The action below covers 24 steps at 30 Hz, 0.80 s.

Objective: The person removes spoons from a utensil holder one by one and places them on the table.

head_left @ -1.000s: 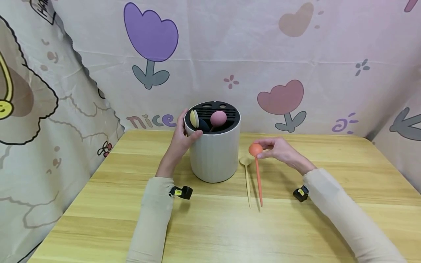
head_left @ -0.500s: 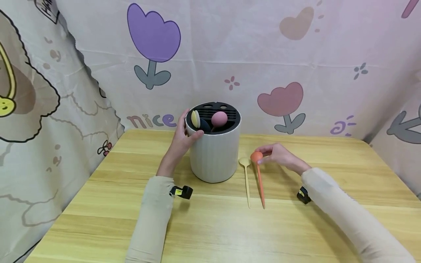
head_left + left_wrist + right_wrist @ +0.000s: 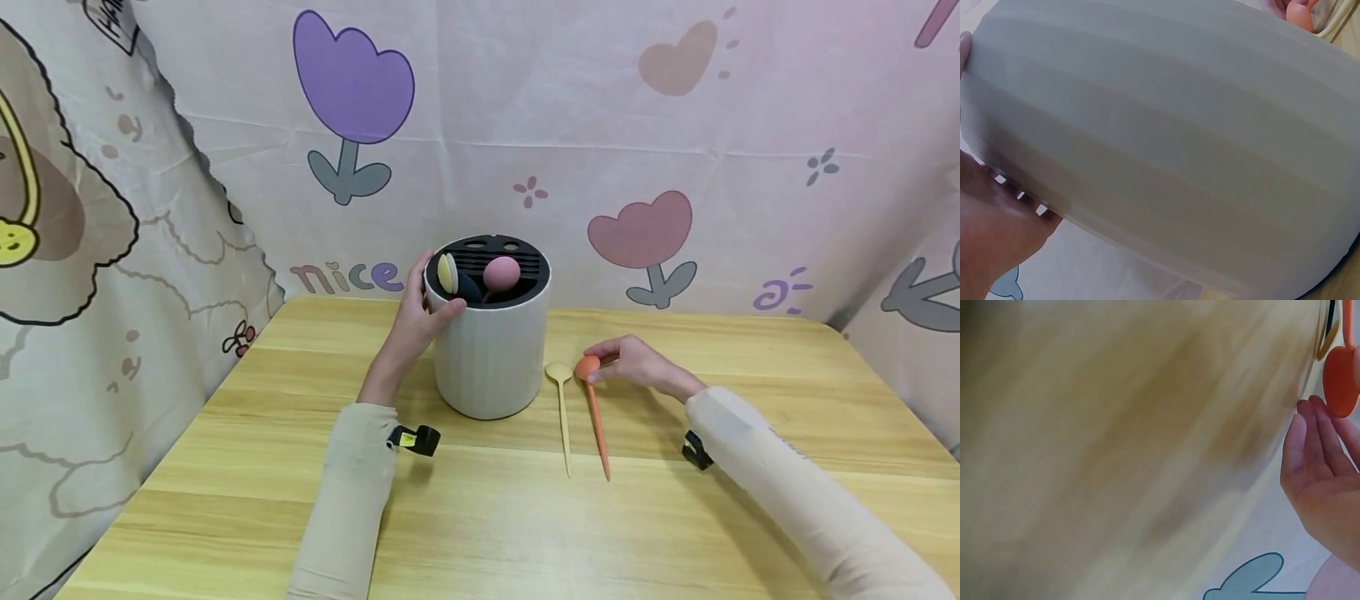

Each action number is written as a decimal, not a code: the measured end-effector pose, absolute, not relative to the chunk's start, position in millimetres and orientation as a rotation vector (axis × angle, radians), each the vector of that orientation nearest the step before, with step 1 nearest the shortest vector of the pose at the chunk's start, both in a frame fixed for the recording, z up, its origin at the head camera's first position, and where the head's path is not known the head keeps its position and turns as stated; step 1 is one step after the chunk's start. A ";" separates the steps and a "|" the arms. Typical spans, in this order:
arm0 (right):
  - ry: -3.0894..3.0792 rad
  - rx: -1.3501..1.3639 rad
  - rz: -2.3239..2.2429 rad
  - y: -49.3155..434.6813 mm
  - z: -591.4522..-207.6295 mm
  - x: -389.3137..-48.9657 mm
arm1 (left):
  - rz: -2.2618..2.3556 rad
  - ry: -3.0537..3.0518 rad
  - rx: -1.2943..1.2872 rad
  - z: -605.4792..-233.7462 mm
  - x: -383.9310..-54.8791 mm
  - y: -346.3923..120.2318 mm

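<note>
A white ribbed utensil holder (image 3: 489, 358) with a black slotted top stands upright on the table. My left hand (image 3: 415, 321) grips its upper left side, thumb at the front rim; in the left wrist view the holder's wall fills most of the frame. To the right, my right hand (image 3: 636, 363) pinches an orange spoon (image 3: 599, 425) by its round bowl, close over the table, handle pointing toward me. A pale yellow spoon (image 3: 564, 421) lies alongside, between it and the holder. In the right wrist view the orange spoon (image 3: 1339, 384) shows beside the fingers.
Out of the holder's top stick a pink rounded head (image 3: 502, 273), a yellow-and-cream one (image 3: 447, 273) and a dark blue one (image 3: 468, 288). The wooden table (image 3: 495, 517) ends at a printed cloth backdrop (image 3: 480, 100).
My right hand has lowered the orange spoon toward the table, and its handle end has swung slightly right. The left hand stays on the holder.
</note>
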State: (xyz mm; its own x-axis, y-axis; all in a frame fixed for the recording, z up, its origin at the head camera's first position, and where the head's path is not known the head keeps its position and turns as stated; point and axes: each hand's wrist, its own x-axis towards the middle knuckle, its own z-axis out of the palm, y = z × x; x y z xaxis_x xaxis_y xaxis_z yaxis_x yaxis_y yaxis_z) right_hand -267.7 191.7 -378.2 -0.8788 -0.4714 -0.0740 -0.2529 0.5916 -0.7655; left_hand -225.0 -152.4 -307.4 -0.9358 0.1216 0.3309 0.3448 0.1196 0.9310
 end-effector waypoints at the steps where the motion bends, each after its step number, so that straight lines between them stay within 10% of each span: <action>1: 2.558 -0.590 -1.161 191.5 -378.6 -267.8 | -1.921 -2.215 -0.466 -307.4 -224.9 -152.4; 24: 2.557 -0.548 -1.209 189.4 -385.6 -265.8 | -1.919 -2.230 -0.450 -310.5 -227.5 -154.4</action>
State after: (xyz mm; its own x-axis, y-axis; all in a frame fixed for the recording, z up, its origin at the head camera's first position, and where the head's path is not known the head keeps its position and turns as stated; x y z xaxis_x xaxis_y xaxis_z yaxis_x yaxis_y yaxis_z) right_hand -265.8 189.4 -385.6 -0.8951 -0.4401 -0.0714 -0.2241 0.5826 -0.7812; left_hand -227.5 -154.4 -310.5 -0.9408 0.1187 0.3174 0.3315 0.1288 0.9346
